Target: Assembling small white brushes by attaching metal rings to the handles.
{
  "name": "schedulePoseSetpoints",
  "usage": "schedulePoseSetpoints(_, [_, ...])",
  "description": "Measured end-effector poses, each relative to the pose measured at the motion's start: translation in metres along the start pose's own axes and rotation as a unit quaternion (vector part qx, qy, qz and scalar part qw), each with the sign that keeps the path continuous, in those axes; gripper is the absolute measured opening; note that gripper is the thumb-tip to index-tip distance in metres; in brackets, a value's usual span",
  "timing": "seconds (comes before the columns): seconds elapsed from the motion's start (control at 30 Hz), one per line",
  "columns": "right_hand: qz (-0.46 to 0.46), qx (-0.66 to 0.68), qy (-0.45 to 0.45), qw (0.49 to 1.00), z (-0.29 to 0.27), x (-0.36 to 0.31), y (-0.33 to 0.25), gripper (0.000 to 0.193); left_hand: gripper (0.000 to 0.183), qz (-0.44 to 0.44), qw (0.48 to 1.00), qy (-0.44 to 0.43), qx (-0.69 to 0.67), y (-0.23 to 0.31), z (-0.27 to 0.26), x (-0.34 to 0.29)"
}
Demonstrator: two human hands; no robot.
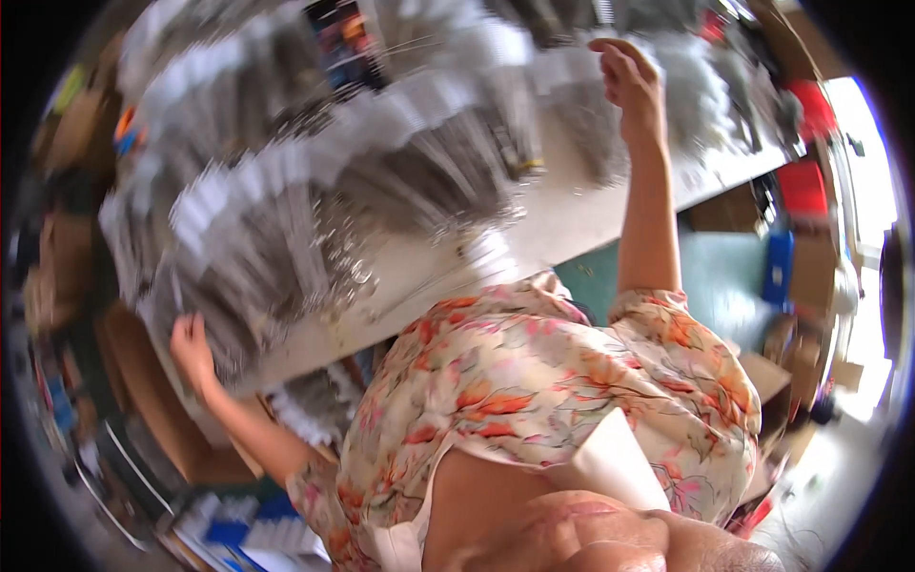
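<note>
At the near left corner of the table my left hand (193,351) is closed, fingers curled in beside a row of thin grey packets with white upper ends (238,276). Anything inside that grip is too small or hidden to make out. My right hand (631,88) is stretched far forward over the right part of the table, above more grey and white packets (577,105). Its fingers are bent and smeared by motion, so a hold cannot be told. Small shiny loops (355,262) lie among the packets between my hands.
Packets in several overlapping rows cover much of the white table (562,214). A dark, colourful printed sheet (345,43) stands among them at the back. Cardboard boxes (152,400) are at the left. Red bins (803,189) and a blue bin (778,267) stand at the right.
</note>
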State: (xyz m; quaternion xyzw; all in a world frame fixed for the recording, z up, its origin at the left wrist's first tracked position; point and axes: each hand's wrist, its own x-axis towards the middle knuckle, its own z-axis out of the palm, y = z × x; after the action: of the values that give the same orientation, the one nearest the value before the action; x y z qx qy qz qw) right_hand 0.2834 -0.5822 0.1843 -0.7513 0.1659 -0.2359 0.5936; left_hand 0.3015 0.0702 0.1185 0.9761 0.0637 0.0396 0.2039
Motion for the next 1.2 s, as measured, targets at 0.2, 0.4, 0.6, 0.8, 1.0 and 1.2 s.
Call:
schedulePoseSetpoints(0.2, [0.009,-0.311,0.056,0.949,-0.037,-0.006,0.039,0.019,0.021,-0.032,0.991,0.055,-0.120,-0.018,0.006,0.003])
schedulePoseSetpoints(0.4, [-0.009,-0.458,-0.029,0.888,-0.014,-0.010,0.051,0.021,0.019,-0.031,0.999,0.036,-0.020,0.006,-0.005,0.001])
schedulePoseSetpoints(0.6, [-0.029,-0.274,0.043,0.960,-0.032,0.003,0.056,0.022,0.022,-0.024,0.991,0.087,-0.098,0.014,-0.028,-0.014])
schedulePoseSetpoints(0.8, [-0.034,-0.026,0.235,0.971,-0.163,0.064,0.048,0.018,0.026,-0.069,0.961,0.148,-0.222,0.070,-0.038,-0.026])
schedulePoseSetpoints(1.0, [0.051,-0.564,0.207,0.798,-0.227,0.116,0.115,0.029,0.032,-0.144,0.925,0.156,-0.316,0.108,-0.030,-0.041])
schedulePoseSetpoints(1.2, [-0.027,-0.618,0.133,0.774,-0.259,0.124,0.160,0.024,0.028,-0.099,0.910,0.081,-0.395,0.107,-0.014,-0.037])
